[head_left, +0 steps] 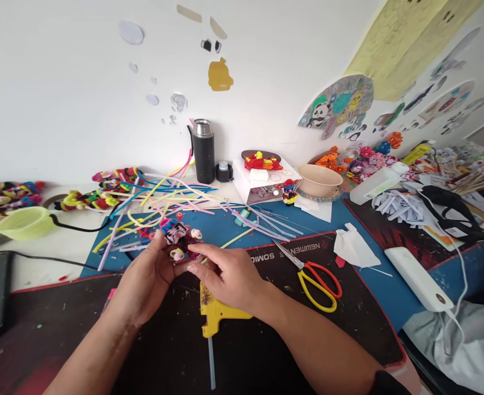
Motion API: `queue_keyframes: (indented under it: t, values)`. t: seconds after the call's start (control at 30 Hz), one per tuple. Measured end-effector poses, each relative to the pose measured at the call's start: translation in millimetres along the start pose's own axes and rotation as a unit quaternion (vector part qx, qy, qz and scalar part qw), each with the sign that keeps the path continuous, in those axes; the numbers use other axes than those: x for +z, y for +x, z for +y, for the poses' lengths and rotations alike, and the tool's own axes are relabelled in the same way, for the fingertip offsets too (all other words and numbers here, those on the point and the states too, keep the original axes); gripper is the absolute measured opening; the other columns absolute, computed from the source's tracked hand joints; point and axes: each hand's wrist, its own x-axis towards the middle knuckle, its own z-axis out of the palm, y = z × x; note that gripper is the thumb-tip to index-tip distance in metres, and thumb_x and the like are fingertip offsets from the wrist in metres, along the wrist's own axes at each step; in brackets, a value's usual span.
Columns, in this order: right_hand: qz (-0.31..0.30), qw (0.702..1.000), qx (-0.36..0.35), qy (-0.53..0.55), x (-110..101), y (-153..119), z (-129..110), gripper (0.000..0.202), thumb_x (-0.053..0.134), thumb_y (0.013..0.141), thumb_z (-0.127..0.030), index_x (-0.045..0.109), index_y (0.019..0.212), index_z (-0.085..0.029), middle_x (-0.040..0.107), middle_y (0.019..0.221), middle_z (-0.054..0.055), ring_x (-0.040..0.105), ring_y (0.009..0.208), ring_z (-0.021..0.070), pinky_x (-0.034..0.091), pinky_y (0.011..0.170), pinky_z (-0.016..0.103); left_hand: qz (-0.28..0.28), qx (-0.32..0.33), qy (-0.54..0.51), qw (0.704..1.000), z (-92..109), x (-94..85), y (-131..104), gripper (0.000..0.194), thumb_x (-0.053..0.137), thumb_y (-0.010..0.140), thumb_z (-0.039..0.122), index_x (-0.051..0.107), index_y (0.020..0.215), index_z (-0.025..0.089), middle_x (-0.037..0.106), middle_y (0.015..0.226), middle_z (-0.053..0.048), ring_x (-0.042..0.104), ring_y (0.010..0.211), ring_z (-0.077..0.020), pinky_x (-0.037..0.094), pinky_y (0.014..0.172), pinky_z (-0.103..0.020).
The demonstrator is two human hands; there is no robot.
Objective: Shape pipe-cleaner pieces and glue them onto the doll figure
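Observation:
A small pipe-cleaner doll [176,235] with a painted face, a pink and blue top and a dark red sparkly body lies across the fingers of my left hand [149,274], its thumb against the doll's side. My right hand [229,274] reaches in from the right and pinches the doll's lower right edge between thumb and index finger. Beneath my right hand rests a yellow glue gun [212,312] on the dark mat, a clear glue stick [211,362] poking out of its back end. Its nozzle is hidden by my hands.
Scissors [311,277] with red and yellow handles lie to the right. Behind the hands spread loose pipe cleaners [171,192]. A black thermos [204,153], a white box [245,186] and a beige bowl [319,181] stand by the wall. A white power strip [418,277] lies at right.

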Motion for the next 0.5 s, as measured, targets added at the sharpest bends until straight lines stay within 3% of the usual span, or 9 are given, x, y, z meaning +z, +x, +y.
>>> queue_keyframes:
  t: [0.17,0.33,0.5]
  values:
    - [-0.002,1.000,0.005,0.002,-0.9,0.3,-1.5,0.048,0.062,0.115,-0.053,0.079,0.144,-0.019,0.086,0.088,0.006,0.073,0.066,0.0170,0.049,0.069,0.027,-0.007,0.007,0.011,1.000,-2.8,-2.5,1.3,0.057,0.088,0.083,0.075,0.088,0.099,0.020,0.089,0.108,-0.015,0.083,0.097,-0.0333,0.072,0.073,-0.038]
    - [-0.011,1.000,0.007,0.012,-1.3,0.7,-3.2,0.042,0.065,0.113,-0.049,0.081,0.140,-0.021,0.087,0.092,0.005,0.074,0.067,0.0162,0.050,0.070,0.026,-0.009,0.005,0.002,1.000,-2.5,-5.6,4.2,0.059,0.085,0.088,0.074,0.087,0.104,0.018,0.088,0.106,-0.016,0.084,0.095,-0.0320,0.072,0.075,-0.038]
    - [-0.005,1.000,0.007,0.018,0.4,0.2,-2.5,0.043,0.066,0.113,-0.050,0.081,0.141,-0.021,0.084,0.082,0.003,0.072,0.064,0.0164,0.051,0.070,0.026,0.017,-0.007,-0.030,0.999,-5.3,-9.7,8.7,0.058,0.076,0.095,0.076,0.080,0.089,0.018,0.086,0.107,-0.017,0.083,0.102,-0.0350,0.073,0.077,-0.042]
